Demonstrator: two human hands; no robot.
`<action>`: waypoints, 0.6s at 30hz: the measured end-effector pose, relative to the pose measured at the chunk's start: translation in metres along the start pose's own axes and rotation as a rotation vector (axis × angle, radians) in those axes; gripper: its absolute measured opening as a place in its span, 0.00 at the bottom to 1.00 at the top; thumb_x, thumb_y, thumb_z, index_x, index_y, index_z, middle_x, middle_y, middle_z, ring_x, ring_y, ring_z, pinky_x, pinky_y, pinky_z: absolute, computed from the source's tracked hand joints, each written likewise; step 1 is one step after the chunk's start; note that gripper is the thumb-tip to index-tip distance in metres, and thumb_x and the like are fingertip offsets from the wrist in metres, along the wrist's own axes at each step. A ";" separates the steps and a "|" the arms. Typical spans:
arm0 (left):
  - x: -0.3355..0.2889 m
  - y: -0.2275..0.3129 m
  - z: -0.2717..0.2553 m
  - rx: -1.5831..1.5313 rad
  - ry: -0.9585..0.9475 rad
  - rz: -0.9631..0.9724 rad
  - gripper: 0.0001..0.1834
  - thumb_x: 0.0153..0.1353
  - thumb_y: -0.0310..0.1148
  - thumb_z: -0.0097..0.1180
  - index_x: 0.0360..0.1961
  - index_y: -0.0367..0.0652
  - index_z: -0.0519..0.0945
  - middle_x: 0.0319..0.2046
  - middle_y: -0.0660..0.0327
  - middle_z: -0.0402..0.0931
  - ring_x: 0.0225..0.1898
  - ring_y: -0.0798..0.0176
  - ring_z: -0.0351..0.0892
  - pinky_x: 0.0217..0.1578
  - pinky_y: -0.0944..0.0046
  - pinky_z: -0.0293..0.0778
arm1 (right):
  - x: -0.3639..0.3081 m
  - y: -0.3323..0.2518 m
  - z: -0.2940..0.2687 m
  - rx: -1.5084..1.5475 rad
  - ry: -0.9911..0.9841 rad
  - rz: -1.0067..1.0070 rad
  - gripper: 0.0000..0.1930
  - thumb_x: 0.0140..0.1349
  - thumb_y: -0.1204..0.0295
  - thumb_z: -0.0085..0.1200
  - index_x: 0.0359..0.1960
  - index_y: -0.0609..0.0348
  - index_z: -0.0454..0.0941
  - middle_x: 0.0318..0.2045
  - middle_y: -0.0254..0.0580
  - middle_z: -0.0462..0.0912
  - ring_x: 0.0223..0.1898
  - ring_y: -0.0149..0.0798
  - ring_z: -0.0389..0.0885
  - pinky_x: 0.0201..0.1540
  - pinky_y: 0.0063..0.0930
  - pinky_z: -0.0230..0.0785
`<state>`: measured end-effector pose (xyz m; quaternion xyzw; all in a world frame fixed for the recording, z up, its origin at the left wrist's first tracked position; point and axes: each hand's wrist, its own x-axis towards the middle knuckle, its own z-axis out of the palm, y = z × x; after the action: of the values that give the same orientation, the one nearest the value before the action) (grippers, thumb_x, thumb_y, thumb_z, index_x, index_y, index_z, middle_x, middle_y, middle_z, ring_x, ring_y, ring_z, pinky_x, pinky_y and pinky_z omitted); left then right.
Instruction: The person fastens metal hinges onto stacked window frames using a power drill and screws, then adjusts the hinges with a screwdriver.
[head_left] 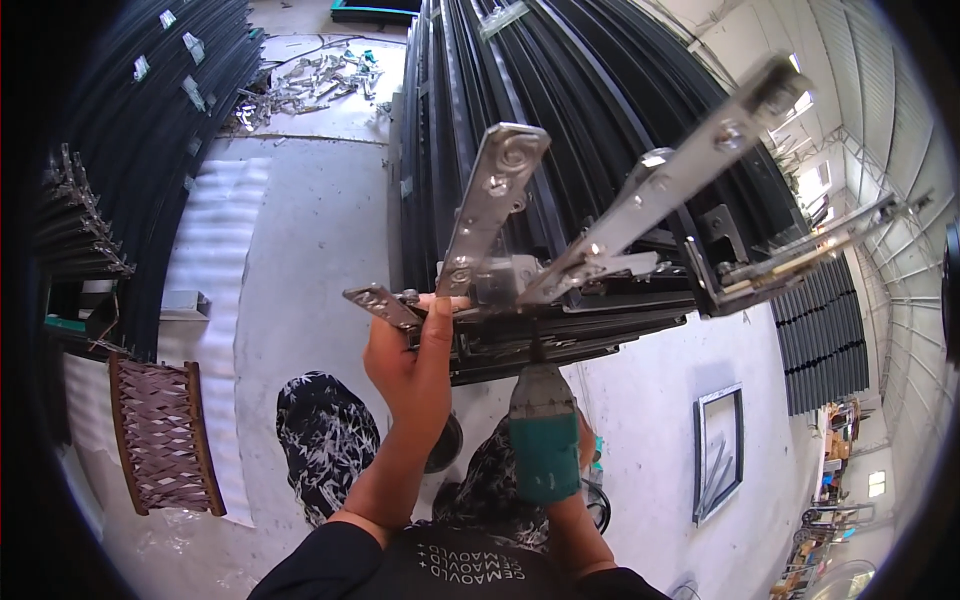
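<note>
While the left hand (408, 362) grasps the plate (490, 210) by its near end, long axis running forward and slightly rightward from the fingers (437, 325), the right hand (585, 442) grips the drill (543, 445), its bit (536, 348) pointing forward, right of that end; contact I cannot tell.

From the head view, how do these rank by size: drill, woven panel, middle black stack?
Largest to smallest:
1. Middle black stack
2. Woven panel
3. Drill, counting only what shows
</note>
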<state>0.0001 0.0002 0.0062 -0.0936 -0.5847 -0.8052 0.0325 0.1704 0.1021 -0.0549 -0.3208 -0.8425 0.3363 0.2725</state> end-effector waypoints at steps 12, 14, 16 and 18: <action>0.003 -0.008 0.002 -0.070 -0.056 0.078 0.05 0.68 0.31 0.50 0.37 0.40 0.71 0.32 0.60 0.79 0.36 0.71 0.76 0.41 0.70 0.70 | -0.006 0.043 0.043 -0.137 -0.015 -0.173 0.13 0.60 0.68 0.53 0.44 0.60 0.75 0.33 0.37 0.79 0.32 0.32 0.78 0.35 0.26 0.69; 0.003 -0.012 0.002 -0.090 -0.074 0.104 0.06 0.68 0.31 0.50 0.38 0.40 0.71 0.33 0.60 0.79 0.35 0.70 0.76 0.41 0.69 0.70 | -0.009 0.038 0.041 0.161 -0.090 -0.098 0.11 0.59 0.69 0.55 0.41 0.60 0.75 0.28 0.35 0.76 0.28 0.29 0.74 0.32 0.24 0.66; 0.002 -0.010 0.002 -0.084 -0.091 0.104 0.07 0.68 0.32 0.50 0.40 0.40 0.71 0.34 0.59 0.79 0.36 0.70 0.75 0.42 0.69 0.69 | -0.013 0.024 0.028 0.804 -0.258 0.086 0.09 0.57 0.70 0.56 0.37 0.58 0.74 0.21 0.31 0.69 0.24 0.26 0.67 0.28 0.21 0.59; 0.002 -0.007 0.002 -0.082 -0.068 0.098 0.08 0.67 0.34 0.51 0.40 0.40 0.71 0.34 0.60 0.78 0.37 0.70 0.75 0.44 0.68 0.68 | -0.015 0.018 0.016 0.908 -0.400 0.107 0.08 0.58 0.72 0.54 0.38 0.58 0.73 0.24 0.31 0.69 0.26 0.26 0.67 0.31 0.23 0.60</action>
<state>-0.0025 0.0041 0.0006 -0.1506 -0.5467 -0.8223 0.0484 0.1759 0.0956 -0.0819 -0.1417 -0.6292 0.7375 0.2002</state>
